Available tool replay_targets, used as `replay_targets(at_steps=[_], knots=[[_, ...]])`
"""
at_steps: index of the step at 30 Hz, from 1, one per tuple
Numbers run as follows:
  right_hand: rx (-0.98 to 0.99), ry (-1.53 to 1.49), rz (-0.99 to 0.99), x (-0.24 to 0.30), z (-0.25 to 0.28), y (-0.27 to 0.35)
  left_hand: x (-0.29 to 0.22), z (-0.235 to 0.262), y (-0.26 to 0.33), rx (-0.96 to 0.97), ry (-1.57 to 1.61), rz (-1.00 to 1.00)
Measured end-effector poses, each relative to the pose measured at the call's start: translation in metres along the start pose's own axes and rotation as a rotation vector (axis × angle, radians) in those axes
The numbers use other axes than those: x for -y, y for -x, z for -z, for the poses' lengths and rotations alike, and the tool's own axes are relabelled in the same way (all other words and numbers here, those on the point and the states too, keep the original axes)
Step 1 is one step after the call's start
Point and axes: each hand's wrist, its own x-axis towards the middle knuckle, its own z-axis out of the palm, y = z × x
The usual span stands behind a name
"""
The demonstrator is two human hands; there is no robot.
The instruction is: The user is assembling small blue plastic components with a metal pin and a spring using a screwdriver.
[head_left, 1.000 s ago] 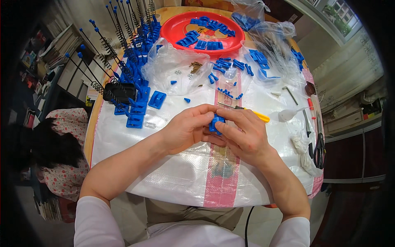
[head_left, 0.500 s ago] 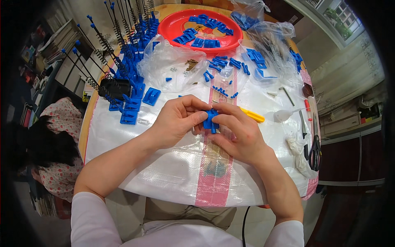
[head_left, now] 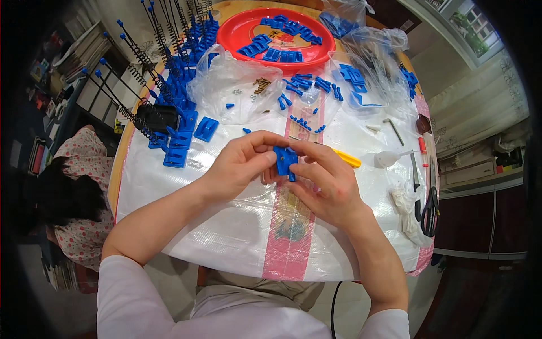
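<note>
Over the middle of the table, a small blue plastic bracket (head_left: 285,161) is held between my two hands. My left hand (head_left: 244,164) pinches its left edge with thumb and fingers. From the other side, the fingers of my right hand (head_left: 330,181) close on its right and lower part. A narrow blue piece sticks out at the bracket's lower end. Just beyond my right hand lies a screwdriver with a yellow handle (head_left: 348,159), its shaft partly hidden by my fingers. A little blue cap (head_left: 247,130) rests beyond my left hand.
At the back stands a red tray (head_left: 237,29) bearing several blue parts. Blue bases with black springs and rods (head_left: 179,85) crowd the left. Brass screws (head_left: 261,86) lie on a plastic bag. Scissors (head_left: 431,212), a hex key (head_left: 394,131) and a white dropper bottle (head_left: 387,159) lie right. A person (head_left: 79,198) is at left.
The blue bracket has turned between my fingers and shifted slightly left, showing more of its flat face. Both hands keep their grip; the whole view has shifted a little.
</note>
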Motion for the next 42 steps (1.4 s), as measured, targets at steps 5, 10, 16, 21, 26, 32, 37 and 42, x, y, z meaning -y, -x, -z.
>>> replay_targets(at_steps=[5, 10, 16, 21, 26, 32, 37, 42], knots=[[-0.018, 0.054, 0.074, 0.002, -0.001, -0.004, -0.005, -0.005, 0.004, 0.068, -0.046, 0.072], [-0.028, 0.104, 0.077, 0.002, -0.002, -0.005, 0.0, -0.003, 0.002, 0.097, -0.05, 0.082], [0.008, 0.095, -0.019, -0.001, -0.005, 0.0, -0.002, -0.01, 0.001, 0.079, -0.061, 0.084], [-0.027, 0.095, -0.031, 0.006, -0.005, -0.006, -0.002, 0.003, -0.006, 0.035, 0.009, 0.132], [-0.071, 0.105, 0.009, 0.002, -0.008, 0.002, -0.005, -0.002, -0.005, 0.033, 0.075, 0.141], [-0.081, 0.113, 0.032, 0.008, -0.004, -0.005, -0.004, 0.005, -0.005, 0.097, 0.099, 0.161], [-0.078, 0.136, 0.054, 0.003, -0.004, -0.004, -0.005, 0.001, -0.003, 0.095, 0.053, 0.132], [-0.09, 0.123, 0.015, -0.007, -0.005, 0.002, -0.012, -0.004, 0.001, 0.03, 0.043, 0.086]])
